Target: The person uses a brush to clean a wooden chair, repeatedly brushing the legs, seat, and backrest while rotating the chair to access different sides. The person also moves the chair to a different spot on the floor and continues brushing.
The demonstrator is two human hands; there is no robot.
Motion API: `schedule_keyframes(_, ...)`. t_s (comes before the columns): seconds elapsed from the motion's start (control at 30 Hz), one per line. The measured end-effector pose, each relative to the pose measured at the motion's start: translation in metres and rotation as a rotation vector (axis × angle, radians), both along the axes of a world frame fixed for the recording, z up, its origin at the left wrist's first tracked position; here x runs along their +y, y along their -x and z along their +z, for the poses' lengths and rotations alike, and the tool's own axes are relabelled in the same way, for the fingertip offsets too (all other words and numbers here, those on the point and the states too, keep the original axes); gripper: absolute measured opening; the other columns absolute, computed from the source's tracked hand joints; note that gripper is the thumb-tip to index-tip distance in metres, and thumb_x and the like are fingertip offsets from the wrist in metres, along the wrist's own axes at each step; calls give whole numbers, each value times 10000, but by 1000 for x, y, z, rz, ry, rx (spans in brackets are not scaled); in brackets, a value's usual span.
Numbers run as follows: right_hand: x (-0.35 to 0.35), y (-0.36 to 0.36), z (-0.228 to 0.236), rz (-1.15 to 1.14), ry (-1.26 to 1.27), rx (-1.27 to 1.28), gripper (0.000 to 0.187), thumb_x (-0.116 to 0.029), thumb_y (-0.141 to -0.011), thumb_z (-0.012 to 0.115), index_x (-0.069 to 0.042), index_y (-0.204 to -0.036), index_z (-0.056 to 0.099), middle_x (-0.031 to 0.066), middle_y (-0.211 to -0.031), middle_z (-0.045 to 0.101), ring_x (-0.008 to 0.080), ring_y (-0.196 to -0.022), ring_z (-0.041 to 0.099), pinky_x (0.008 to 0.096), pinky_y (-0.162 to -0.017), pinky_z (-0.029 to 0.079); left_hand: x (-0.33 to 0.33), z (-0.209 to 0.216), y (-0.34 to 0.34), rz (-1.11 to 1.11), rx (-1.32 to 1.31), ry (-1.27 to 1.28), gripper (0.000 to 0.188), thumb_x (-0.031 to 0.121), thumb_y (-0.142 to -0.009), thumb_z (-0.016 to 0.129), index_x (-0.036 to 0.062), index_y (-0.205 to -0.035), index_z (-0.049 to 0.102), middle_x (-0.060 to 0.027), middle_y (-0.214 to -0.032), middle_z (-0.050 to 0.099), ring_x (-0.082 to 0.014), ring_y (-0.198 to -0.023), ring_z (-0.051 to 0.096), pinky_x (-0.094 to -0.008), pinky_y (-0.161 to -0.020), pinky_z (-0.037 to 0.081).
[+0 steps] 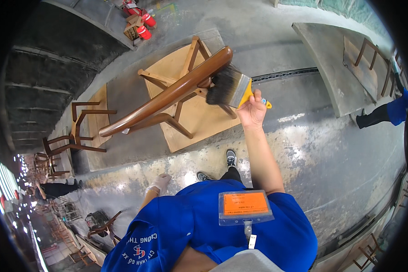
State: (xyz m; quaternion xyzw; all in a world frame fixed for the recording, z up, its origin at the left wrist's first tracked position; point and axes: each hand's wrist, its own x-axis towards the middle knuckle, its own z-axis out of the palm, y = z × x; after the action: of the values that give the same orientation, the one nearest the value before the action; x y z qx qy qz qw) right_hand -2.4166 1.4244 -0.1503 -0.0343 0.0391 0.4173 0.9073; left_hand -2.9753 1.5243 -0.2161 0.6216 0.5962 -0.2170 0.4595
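My right hand (253,110) is closed round the yellow handle of a wide paint brush (229,87). Its dark bristles lie against or close beside the upper end of a brown wooden chair frame (167,93), which has a long, thick rounded rail. The frame's legs spread over a light plywood board (186,143) under it. My left hand (160,182), in a pale glove, hangs low by my side, apart from the chair. No thing shows in it, but its fingers are too small and blurred to read.
More brown chair frames (75,127) stand at the left. Red buckets (143,32) and a cardboard box (132,26) sit at the far left. A large grey panel (319,68) stands at the right, near a person in blue (396,109). Another person (54,190) is at the left.
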Motion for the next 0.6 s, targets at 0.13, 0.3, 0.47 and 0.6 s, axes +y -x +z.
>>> schedule_keyframes(0.13, 0, 25, -3, -1, 481, 173, 279, 161, -900, 632, -117, -901, 603, 122, -1314, 714, 280, -1093, 724, 392, -899, 594, 8, 8, -12, 69, -26, 11, 388, 309, -998, 682, 15, -1244, 734, -73, -1036, 763, -175, -919, 684, -328, -796, 531)
schedule_keyframes(0.3, 5, 68, 0, -29, 864, -95, 246, 125, -925, 643, -112, -935, 578, 119, -1363, 682, 258, -984, 719, 404, -815, 593, 33, 21, -25, -24, -51, -6, 412, 336, -984, 707, 16, -1242, 738, -61, -1009, 753, -155, -915, 672, -331, -785, 524)
schedule_keyframes(0.47, -36, 122, 95, 325, 411, -585, 258, 122, -903, 668, -120, -834, 608, 118, -1490, 636, 242, -1096, 727, 397, -887, 598, 52, 19, 0, 8, -141, -35, 391, 341, -984, 715, 22, -1206, 755, -52, -1010, 748, -154, -908, 667, -326, -795, 525)
schedule_keyframes(0.6, -27, 180, 129, -12, -135, -272, 252, 92, -919, 682, -146, -887, 605, 98, -1331, 720, 257, -1111, 721, 469, -983, 573, 62, -16, 60, -39, -202, -59, 399, 375, -993, 671, 51, -1207, 762, -107, -1025, 768, -202, -933, 701, -376, -829, 545)
